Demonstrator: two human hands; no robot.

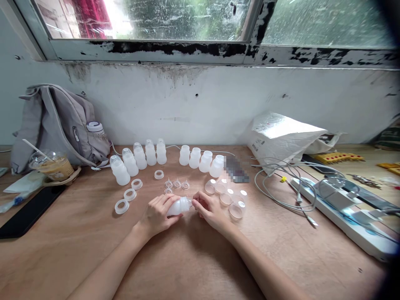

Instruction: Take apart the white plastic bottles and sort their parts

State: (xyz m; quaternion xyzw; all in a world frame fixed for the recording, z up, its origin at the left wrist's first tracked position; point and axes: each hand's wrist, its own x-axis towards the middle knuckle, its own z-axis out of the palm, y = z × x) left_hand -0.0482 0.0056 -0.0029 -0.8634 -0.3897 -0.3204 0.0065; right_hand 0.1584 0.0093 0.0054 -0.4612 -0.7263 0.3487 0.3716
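My left hand (161, 212) is wrapped round a white translucent bottle (178, 206), which lies on its side with its open neck toward the right. At that neck, the fingers of my right hand (206, 206) pinch a small clear piece (190, 203), perhaps a nipple. Just behind the bottle are several clear nipples (177, 183). White rings (121, 206) lie to the left of my hands, and clear domed caps (236, 210) to the right. Several capped bottles (119, 171) stand at the back left; open bottles (205, 161) stand further right.
On the left are a grey backpack (59, 121), an iced drink cup (54, 166) and a black phone (29, 212). A power strip (350, 225), tangled white cables (281, 202) and a white bag (278, 137) occupy the right side of the wooden table (168, 266).
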